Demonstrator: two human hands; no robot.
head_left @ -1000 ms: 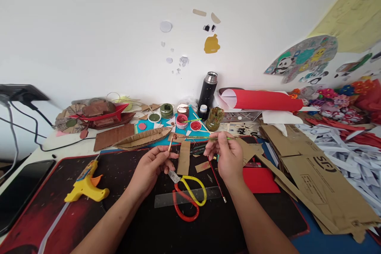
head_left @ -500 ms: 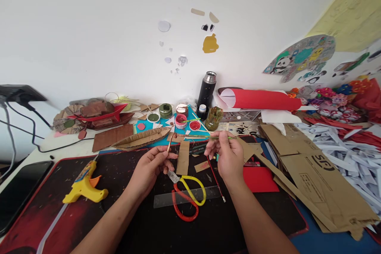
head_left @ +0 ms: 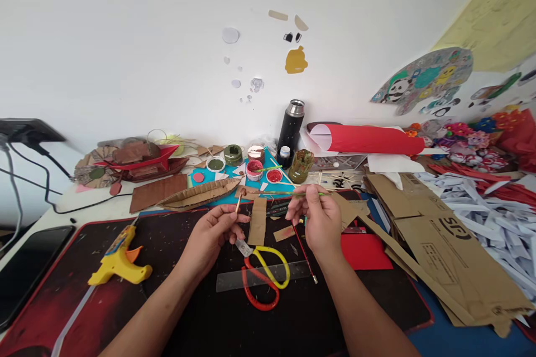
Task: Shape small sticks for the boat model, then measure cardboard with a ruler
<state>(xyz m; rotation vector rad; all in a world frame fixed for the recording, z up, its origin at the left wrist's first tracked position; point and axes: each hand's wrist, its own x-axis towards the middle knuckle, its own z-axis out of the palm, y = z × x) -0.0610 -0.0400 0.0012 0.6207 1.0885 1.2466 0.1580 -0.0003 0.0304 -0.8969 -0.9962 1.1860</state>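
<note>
The person's left hand [head_left: 215, 234] pinches a thin stick [head_left: 238, 204] upright between thumb and fingers, its upper end brown. The right hand [head_left: 319, 220] grips a green-handled paintbrush [head_left: 274, 193] nearly level, its bristles at that brown end; whether the 2 touch is hard to tell. Both tools are above the dark mat's [head_left: 196, 312] far part. Nearer, scissors [head_left: 268, 273] with 1 red and 1 yellow handle lie across a clear ruler [head_left: 228, 282].

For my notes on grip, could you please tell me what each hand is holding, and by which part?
The left hand pinches a small wooden stick by its lower part; the right hand holds a thin paintbrush near its handle end.
</note>
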